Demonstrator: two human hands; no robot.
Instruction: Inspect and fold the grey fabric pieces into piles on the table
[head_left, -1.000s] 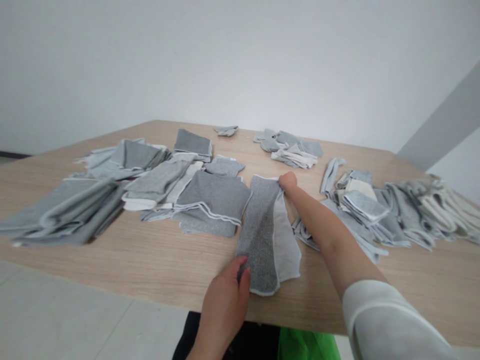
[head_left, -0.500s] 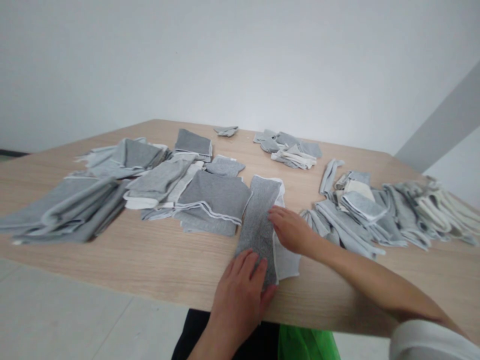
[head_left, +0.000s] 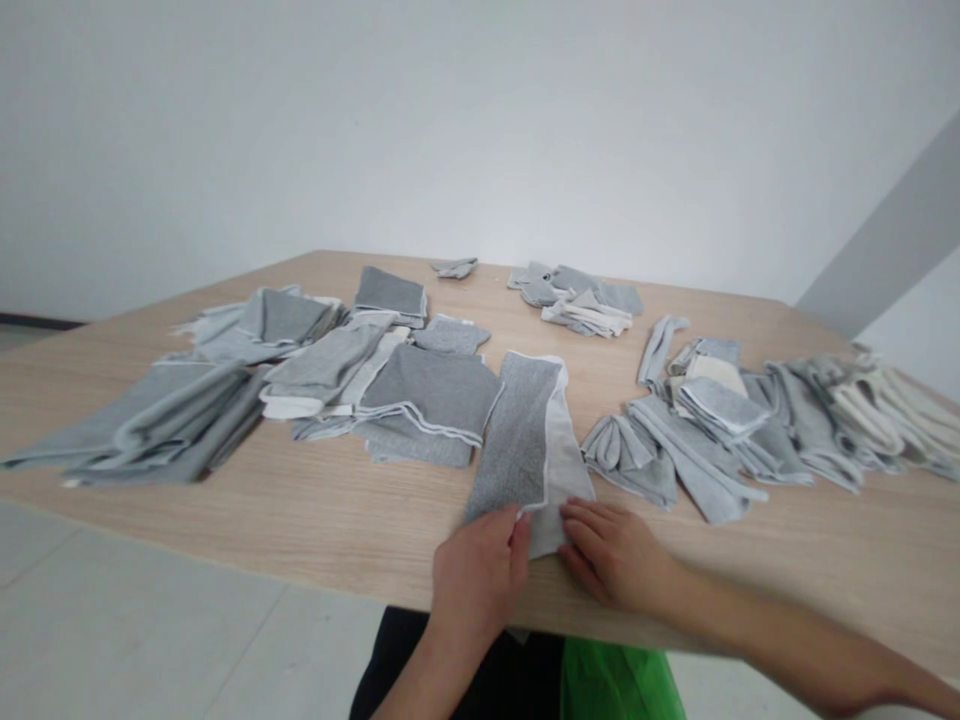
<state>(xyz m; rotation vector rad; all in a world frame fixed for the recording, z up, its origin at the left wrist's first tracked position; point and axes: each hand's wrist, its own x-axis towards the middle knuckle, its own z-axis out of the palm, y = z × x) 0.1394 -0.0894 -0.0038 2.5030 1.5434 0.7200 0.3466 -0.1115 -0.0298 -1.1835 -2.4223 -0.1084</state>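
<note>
A dark grey fabric piece with a white edge lies lengthwise in front of me, partly over a light grey layer that shows along its right side. My left hand pinches the near end of the dark piece between thumb and fingers, lifting its near right corner a little. Curled over the near right corner of the light layer, my right hand grips it by the table edge. Just left of the strip, a wider dark grey fabric piece lies on other pieces.
Folded grey cloths lie at the left, with more stacked fabric pieces beside them. Scattered scraps sit towards the wall. Loose grey and cream pieces crowd the right side. Something green shows below the wooden table's near edge.
My right hand has come down from the strip's middle right edge to the near corner of the light layer. My left hand, previously flat on the strip, now pinches its near end.
</note>
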